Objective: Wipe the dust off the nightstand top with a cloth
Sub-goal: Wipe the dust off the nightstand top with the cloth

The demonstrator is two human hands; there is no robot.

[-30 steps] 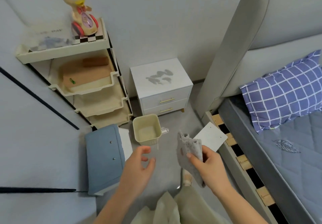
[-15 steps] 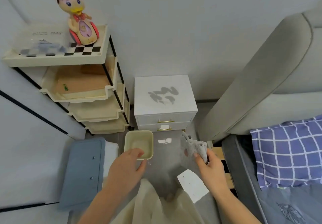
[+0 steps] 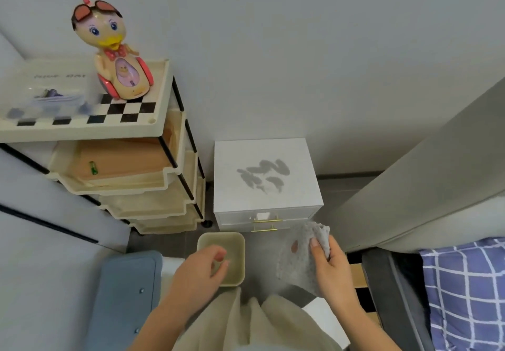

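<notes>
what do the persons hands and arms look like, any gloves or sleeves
No gloves: the left hand and right hand are bare, with no ring, watch or bracelet showing. The left forearm and right forearm are uncovered down to the frame's lower edge, so no sleeve is in view. A cream garment shows between them.

Grey smears (image 3: 263, 175) on nightstand top (image 3: 232, 192)

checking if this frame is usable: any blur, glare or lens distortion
Head view: strong wide-angle bend, shelf rack and headboard lean outward; soft even light, no glare; nightstand top and its grey smudges read clearly; cloth in the right hand slightly soft.
</notes>
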